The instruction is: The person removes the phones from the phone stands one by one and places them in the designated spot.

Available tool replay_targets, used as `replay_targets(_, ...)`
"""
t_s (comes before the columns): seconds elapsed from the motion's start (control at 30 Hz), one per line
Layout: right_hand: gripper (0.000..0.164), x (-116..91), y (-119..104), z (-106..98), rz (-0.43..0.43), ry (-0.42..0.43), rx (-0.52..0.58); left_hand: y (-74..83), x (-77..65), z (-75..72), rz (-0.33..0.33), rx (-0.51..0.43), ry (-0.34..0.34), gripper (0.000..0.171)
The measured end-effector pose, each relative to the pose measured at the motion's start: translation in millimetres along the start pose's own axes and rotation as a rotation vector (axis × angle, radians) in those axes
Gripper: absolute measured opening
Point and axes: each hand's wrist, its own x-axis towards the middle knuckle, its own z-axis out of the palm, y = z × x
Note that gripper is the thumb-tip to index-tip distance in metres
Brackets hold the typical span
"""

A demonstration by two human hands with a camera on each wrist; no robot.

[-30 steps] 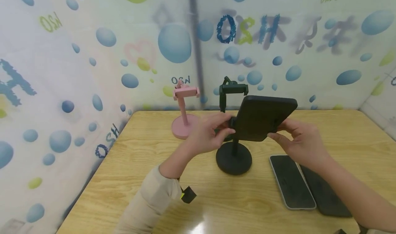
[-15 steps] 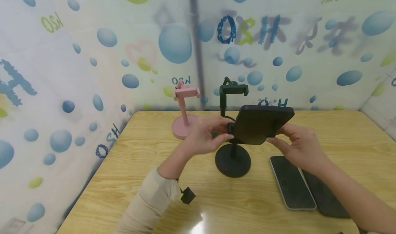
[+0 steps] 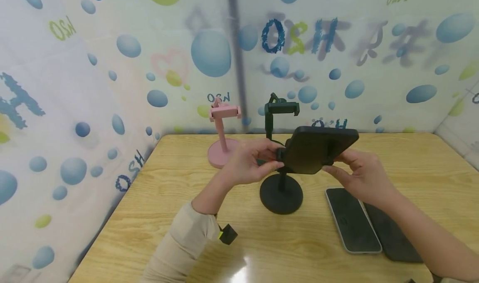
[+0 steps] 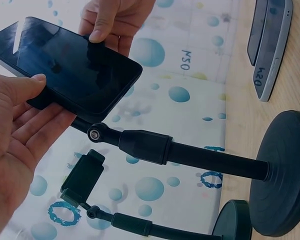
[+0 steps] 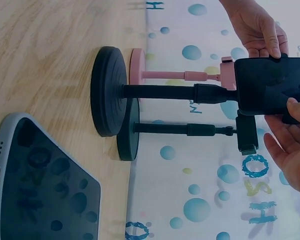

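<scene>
A black phone (image 3: 318, 147) sits tilted in the clamp (image 4: 92, 44) of a black phone stand, whose round base (image 3: 281, 194) rests on the table. My left hand (image 3: 251, 161) pinches the clamp at the phone's left side, thumb over the near edge and fingers behind. On the opposite side my right hand (image 3: 363, 175) pinches the other clamp end between thumb and fingers. The left wrist view shows the dark screen (image 4: 65, 62) and the jointed pole (image 4: 145, 145) below it. In the right wrist view the pole (image 5: 160, 92) runs from the base to the phone.
Behind the left hand stands a pink phone stand (image 3: 221, 129). A dark green phone stand (image 3: 282, 107) is behind the black one. A silver-edged phone (image 3: 353, 220) and a black phone (image 3: 393, 233) lie side by side at the right, below the right forearm.
Over the first half second the phone and its clamp tip back and sink slightly, both hands moving along. Since then they have barely moved, and both hands keep their grip.
</scene>
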Motion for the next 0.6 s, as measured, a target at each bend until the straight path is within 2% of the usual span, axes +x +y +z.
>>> replay_targets(0.1, 0.038, -1, 0, 1, 0.002, 0.005, 0.004, 0.2, 0.1, -0.2, 0.001, -0.012, -0.003, 0.027)
replay_targets(0.17, 0.027, -2, 0, 1, -0.002, 0.011, 0.017, 0.0, 0.3, -0.4, 0.003, -0.017, -0.001, 0.028)
replay_targets(0.23, 0.024, -2, 0, 1, -0.001, 0.015, 0.022, 0.0, 0.5, -0.6, 0.000, -0.015, 0.000, 0.028)
replay_targets(0.3, 0.026, -2, -1, 2, -0.006, 0.018, 0.021, -0.4, 0.4, -0.8, -0.002, -0.012, 0.002, 0.028)
replay_targets(0.47, 0.049, 0, -7, 0, -0.005, 0.036, 0.036, -0.8, 0.0, -0.8, -0.003, -0.023, -0.001, 0.028)
replay_targets(0.6, 0.076, 5, -20, 0, 0.000, 0.123, 0.054, -0.9, 0.4, -0.9, 0.001, -0.035, -0.003, 0.027)
